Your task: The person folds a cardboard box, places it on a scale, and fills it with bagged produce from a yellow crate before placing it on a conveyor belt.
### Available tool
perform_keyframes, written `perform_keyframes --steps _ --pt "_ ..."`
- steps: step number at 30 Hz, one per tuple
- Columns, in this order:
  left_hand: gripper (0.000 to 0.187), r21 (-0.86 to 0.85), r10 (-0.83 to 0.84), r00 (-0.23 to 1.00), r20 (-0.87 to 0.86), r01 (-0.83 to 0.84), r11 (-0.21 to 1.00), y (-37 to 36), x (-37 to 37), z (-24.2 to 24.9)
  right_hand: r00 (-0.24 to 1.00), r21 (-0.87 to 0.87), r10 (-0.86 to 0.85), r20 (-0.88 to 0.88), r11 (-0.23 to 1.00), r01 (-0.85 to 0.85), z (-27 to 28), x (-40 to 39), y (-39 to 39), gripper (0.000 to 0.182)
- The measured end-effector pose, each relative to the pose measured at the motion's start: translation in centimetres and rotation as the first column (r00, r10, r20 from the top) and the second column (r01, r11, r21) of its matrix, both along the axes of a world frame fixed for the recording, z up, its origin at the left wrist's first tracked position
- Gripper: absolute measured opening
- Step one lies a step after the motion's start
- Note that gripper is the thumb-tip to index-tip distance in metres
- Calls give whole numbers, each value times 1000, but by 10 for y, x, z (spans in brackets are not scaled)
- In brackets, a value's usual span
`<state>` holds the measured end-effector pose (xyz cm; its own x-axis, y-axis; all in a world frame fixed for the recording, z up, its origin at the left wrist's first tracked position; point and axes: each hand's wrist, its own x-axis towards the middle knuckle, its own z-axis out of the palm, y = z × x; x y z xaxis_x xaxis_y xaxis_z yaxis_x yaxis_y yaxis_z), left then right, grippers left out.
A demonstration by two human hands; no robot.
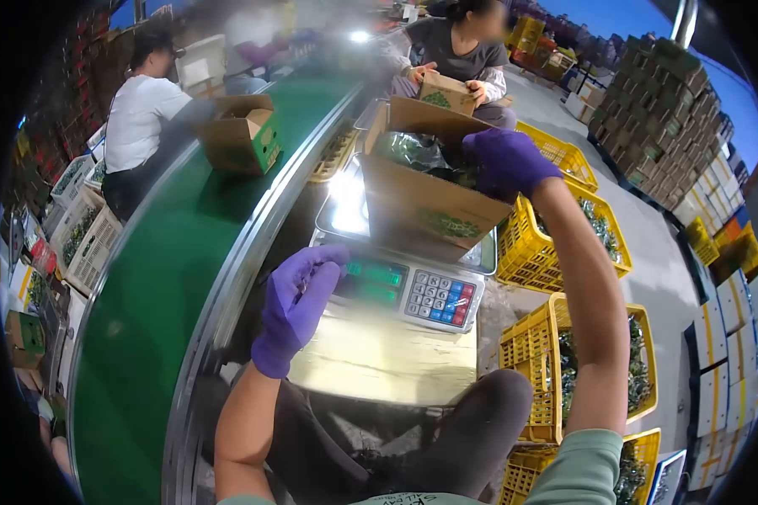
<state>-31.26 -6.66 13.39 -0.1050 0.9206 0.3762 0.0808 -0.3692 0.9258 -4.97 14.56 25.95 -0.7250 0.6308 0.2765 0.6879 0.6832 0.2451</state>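
Reaching into an open cardboard box (421, 206), the right hand (507, 160), in a purple glove, dips over the box's far right rim. Its fingers are buried among the contents, so whether they pinch anything cannot be told. The box is plain brown with a green printed mark on its near wall; its flaps stand up, and a clear plastic bag of dark greens (413, 151) bulges from the top. It sits tilted on the steel platter of a weighing scale (396, 286), towards the scale's far edge.

Left hand (299, 303), also gloved in purple, hovers at the scale's near left corner, just beside the green display; fingers loosely curled together, holding nothing.

Green conveyor belt (156, 278) curves along the left; a second open box (244, 135) rides on it. Yellow crates (531, 252) of greens stand stacked on the floor to the right.

One seated person in a white shirt (139, 118) works across the belt. Another person beyond the scale (463, 50) holds a small carton (446, 91) in both hands.
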Motion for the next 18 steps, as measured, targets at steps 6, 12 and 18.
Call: perform_keyframes --steps 6,12,18 --pt "26 7 -21 1000 1 21 1000 0 -1 -1 930 126 -123 -347 976 177 54 44 -39 30" --pt "30 63 71 997 -1 -71 995 3 0 -7 454 -129 -63 -889 985 -116 33 142 -123 26" --pt "36 -61 94 991 -97 -100 993 23 -18 -28 221 -174 -271 -937 909 378 -47 265 -248 25"
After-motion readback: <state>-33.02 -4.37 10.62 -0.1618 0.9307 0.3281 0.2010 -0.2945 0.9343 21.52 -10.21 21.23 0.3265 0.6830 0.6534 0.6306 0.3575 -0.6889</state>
